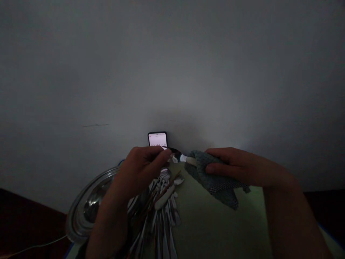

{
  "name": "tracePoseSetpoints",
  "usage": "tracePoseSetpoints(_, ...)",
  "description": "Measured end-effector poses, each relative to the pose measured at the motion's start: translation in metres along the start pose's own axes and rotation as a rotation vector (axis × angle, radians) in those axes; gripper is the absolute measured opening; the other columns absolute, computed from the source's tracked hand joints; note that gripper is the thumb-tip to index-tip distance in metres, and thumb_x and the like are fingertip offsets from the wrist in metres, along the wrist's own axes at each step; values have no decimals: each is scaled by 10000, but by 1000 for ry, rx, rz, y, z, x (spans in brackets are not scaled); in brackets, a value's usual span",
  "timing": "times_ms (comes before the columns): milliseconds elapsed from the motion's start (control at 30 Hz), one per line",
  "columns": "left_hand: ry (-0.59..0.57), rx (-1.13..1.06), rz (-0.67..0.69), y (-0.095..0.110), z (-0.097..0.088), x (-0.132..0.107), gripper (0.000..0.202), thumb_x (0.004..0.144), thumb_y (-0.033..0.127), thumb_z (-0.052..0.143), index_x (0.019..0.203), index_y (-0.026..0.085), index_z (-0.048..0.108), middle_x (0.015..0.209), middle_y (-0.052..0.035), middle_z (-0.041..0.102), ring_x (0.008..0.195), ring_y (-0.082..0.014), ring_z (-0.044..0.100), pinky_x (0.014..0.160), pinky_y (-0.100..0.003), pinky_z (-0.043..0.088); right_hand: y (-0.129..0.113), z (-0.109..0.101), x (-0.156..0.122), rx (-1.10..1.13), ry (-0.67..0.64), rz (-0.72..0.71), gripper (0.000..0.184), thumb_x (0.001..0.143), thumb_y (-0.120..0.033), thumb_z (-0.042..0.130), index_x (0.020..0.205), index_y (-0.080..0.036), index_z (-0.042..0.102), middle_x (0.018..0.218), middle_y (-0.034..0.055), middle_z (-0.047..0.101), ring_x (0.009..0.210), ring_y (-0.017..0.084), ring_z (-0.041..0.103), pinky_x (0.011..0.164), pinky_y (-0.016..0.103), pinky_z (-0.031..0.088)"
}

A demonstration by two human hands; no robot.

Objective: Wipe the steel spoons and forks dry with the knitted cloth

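A pale-handled piece of cutlery point(183, 157) is held between my two hands, its shiny metal end pointing left. Whether it is a knife or a spoon I cannot tell in the dim light. My left hand point(147, 167) pinches that metal end between thumb and fingers. With my right hand point(223, 163) I grip a grey-green cloth point(212, 180) folded around the handle; a checked strip hangs below. Under my left hand lies a pile of metal cutlery point(160, 216). On top of it rests a spoon with a thick pale handle point(165, 198).
A round, shiny metal bowl or lid point(78, 212) stands at the left, partly behind my left forearm. A lit phone point(157, 138) showing a timer leans against the grey wall point(172, 72). The table surface point(215, 230) is pale green. A thin cable point(40, 245) runs at lower left.
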State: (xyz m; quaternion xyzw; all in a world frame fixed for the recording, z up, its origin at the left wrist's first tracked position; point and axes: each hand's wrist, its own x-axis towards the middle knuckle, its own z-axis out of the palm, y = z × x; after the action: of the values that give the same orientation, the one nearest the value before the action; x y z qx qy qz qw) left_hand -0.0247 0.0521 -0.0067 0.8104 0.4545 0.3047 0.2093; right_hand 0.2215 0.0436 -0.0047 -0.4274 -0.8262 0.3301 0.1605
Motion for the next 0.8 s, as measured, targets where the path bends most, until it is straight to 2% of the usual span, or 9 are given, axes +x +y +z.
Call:
tracePoseSetpoints(167,-519,-70,-52,-10,1,2,360,893,399,391,740,148,597,618,19,558,566,-91,497,521,-180,372,-3,-1,-1,-76,-134,47,315,815,-466,512,928,-185,600,826,14,644,704,139,575,567,220,406)
tracePoseSetpoints(233,-609,-53,-79,-7,5,3,381,896,421,373,765,150,606,632,10,587,568,-97,518,524,-181,382,-8,2,2,-136,-164,44,280,809,-433,519,894,-179,602,796,14,638,674,133,565,543,217,387)
tracePoseSetpoints(367,-607,69,-71,3,20,6,364,898,380,347,828,166,634,693,-11,644,615,-118,566,591,-210,413,-14,14,14,-238,-220,-18,242,847,-346,430,812,-165,588,730,18,622,620,120,543,518,220,349)
tracePoseSetpoints(467,-599,136,-50,5,26,8,347,885,328,337,843,170,644,736,-21,659,653,-127,572,638,-225,423,-13,21,20,-337,-182,-48,259,856,-328,400,798,-154,584,760,47,633,635,135,546,535,239,342)
tracePoseSetpoints(533,-569,155,-15,4,23,8,337,872,329,347,849,176,647,783,-30,663,705,-138,576,674,-231,429,-12,22,22,-334,-159,-72,286,873,-361,386,831,-156,581,815,60,637,686,147,557,572,248,358)
tracePoseSetpoints(633,-529,183,39,1,12,5,305,842,336,388,882,191,653,869,-46,664,801,-165,578,730,-251,432,-10,16,20,-244,-193,-88,333,892,-425,363,854,-166,568,824,44,625,699,139,555,588,243,373)
tracePoseSetpoints(800,-513,113,-68,-8,-4,-1,355,885,372,350,921,185,650,856,-41,663,762,-148,585,710,-234,440,-6,6,10,-174,-233,-33,330,892,-444,378,862,-166,553,792,21,600,681,124,539,573,227,383)
